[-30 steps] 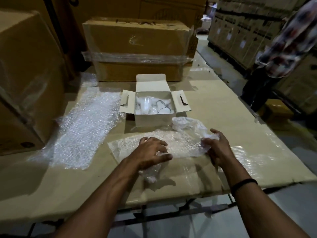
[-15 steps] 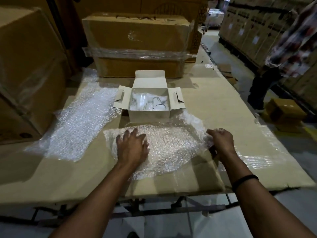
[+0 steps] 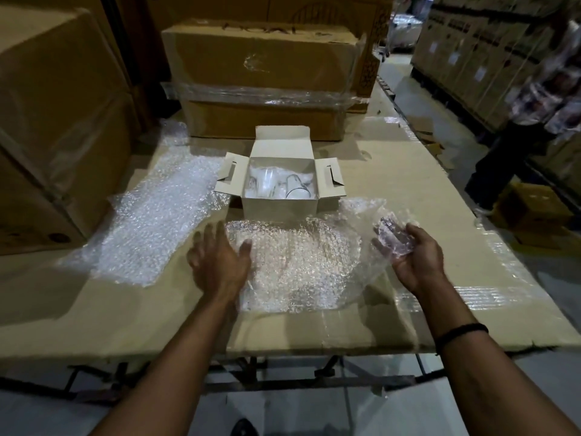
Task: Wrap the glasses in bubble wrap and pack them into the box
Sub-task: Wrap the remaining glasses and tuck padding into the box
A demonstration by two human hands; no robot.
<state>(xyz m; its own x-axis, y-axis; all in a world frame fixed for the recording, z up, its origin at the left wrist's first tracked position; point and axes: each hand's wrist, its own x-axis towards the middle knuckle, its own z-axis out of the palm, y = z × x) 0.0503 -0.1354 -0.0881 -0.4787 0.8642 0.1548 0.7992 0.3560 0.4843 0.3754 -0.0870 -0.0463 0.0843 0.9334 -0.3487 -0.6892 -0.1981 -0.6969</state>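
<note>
The left hand (image 3: 220, 262) is being laid flat, fingers spread and grasping nothing, on the left edge of a bubble wrap sheet (image 3: 298, 262) spread on the cardboard tabletop (image 3: 408, 171). The right hand (image 3: 412, 256), at about 3 o'clock from the sheet, is being held palm-up and loosely cupped around a crumpled corner of the wrap; whether a glass is inside that bundle cannot be told.

At 12 o'clock from the hands an open white box (image 3: 279, 187) is standing, with clear glasses (image 3: 276, 185) lying inside among white packing. The glasses are judged light, rigid, slippery and easily broken, best taken around the body rather than by the rim; the wrap is soft, limp and springy, so it is best gripped by an edge.

A second bubble wrap piece (image 3: 151, 221) is lying at 10 o'clock. Large cartons (image 3: 261, 58) are stacked behind the box, and a bystander (image 3: 540, 99) is standing at 2 o'clock. Nothing is judged to be blocking the way to the box, though its raised side flaps may catch.
</note>
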